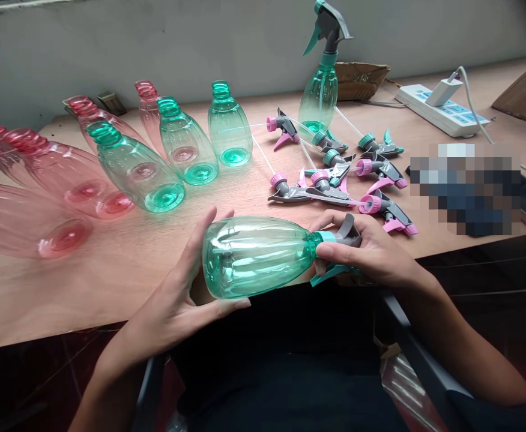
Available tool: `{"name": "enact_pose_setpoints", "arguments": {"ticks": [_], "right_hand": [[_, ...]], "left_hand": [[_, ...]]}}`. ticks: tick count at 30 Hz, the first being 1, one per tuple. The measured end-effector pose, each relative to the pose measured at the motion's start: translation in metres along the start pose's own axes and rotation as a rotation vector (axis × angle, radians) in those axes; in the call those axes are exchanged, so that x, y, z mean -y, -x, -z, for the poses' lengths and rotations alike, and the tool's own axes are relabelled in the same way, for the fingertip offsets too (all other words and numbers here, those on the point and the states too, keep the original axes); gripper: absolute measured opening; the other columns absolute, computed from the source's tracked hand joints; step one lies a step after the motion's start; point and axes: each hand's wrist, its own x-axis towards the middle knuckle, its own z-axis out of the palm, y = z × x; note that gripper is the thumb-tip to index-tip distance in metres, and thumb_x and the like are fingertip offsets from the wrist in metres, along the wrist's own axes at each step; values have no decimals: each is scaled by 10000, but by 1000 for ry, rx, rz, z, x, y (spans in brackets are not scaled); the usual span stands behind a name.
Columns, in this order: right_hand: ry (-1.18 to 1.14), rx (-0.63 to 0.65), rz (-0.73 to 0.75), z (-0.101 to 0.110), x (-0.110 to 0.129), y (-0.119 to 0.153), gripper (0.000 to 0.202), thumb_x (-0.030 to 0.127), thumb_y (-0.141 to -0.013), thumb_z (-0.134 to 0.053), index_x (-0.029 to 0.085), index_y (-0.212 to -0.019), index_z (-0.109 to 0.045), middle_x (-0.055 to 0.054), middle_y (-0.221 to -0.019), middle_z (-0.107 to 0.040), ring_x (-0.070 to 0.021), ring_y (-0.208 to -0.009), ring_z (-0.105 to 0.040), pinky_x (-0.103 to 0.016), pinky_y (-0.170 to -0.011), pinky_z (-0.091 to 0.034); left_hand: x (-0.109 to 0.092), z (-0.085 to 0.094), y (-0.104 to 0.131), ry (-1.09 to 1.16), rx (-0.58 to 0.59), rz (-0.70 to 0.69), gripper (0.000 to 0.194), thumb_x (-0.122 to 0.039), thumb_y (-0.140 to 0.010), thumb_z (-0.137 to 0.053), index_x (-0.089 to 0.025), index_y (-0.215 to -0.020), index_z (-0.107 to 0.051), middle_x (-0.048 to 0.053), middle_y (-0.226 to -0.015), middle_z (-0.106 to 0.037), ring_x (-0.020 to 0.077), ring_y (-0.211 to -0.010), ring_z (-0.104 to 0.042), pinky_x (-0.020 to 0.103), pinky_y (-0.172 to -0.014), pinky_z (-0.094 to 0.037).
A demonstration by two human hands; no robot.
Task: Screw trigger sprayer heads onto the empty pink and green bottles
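Observation:
A clear green bottle lies sideways between my hands, its base to the left. My left hand is wrapped round the base end, thumb below and fingers behind. At the neck, my right hand grips a grey and teal spray head by its collar, which sits on the bottle mouth. How far it is screwed on cannot be made out. Beyond my right hand, several loose spray heads with pink or teal collars and thin tubes lie on the table.
Several green bottles and pink bottles without heads stand at the left of the table. A green bottle with its sprayer stands at the back, near a white power strip and a cardboard piece.

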Motion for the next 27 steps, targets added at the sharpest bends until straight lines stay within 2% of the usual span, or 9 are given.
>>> {"name": "enact_pose_setpoints", "arguments": {"ticks": [5,10,13,17,21,24,27], "right_hand": [[18,13,10,1,-1,0,206,184,-852,-862,203,-988,-709,49,-757,-807,-122,-684,-788,-124,-629,-607],[7,22,-4,0,0,0,214,184,-838,-876,212,-975,-714,61,-759,-813,-113,-696,-793,-111,-648,-607],[-2,28,-15,-1,1,0,194,221,-856,-870,214,-964,-708,62,-751,-815,-108,-702,-801,-97,-644,-599],[23,20,-11,-2,2,1,198,244,-858,-870,206,-960,-705,58,-742,-812,-106,-693,-798,-95,-637,-592],[40,9,-4,-1,2,1,196,224,-850,-873,204,-953,-707,63,-735,-808,-96,-679,-787,-85,-621,-578],[29,15,-11,-1,2,0,202,207,-843,-874,208,-955,-706,65,-736,-809,-100,-686,-789,-89,-633,-582],[24,17,-13,-1,3,0,217,179,-828,-881,211,-957,-709,68,-742,-811,-98,-687,-787,-86,-631,-579]], "left_hand": [[-3,-3,0,-8,15,-8,1026,-252,-922,-752,-527,-1625,-57,-32,-1740,-279,361,-1557,-367,507,-1220,-416],[2,1,3,-76,3,-9,1238,-392,-781,-898,-493,-1639,-11,15,-1755,-248,414,-1592,-255,614,-1269,-269],[6,2,4,-16,28,-1,1177,-482,-818,-845,-456,-1650,-13,47,-1766,-212,416,-1600,-233,663,-1268,-209],[3,2,3,-34,24,30,1042,-386,-879,-807,-455,-1650,-110,11,-1759,-239,404,-1592,-266,620,-1276,-259],[-1,1,1,-72,14,12,1086,-303,-897,-785,-553,-1617,-11,-46,-1748,-259,377,-1576,-325,578,-1246,-361],[-1,0,2,-117,25,-14,1103,-282,-920,-753,-562,-1607,64,-45,-1755,-231,364,-1573,-337,586,-1255,-333],[1,0,3,-144,13,-14,1148,-315,-894,-791,-517,-1624,73,-17,-1764,-212,376,-1589,-293,611,-1273,-269]]}}
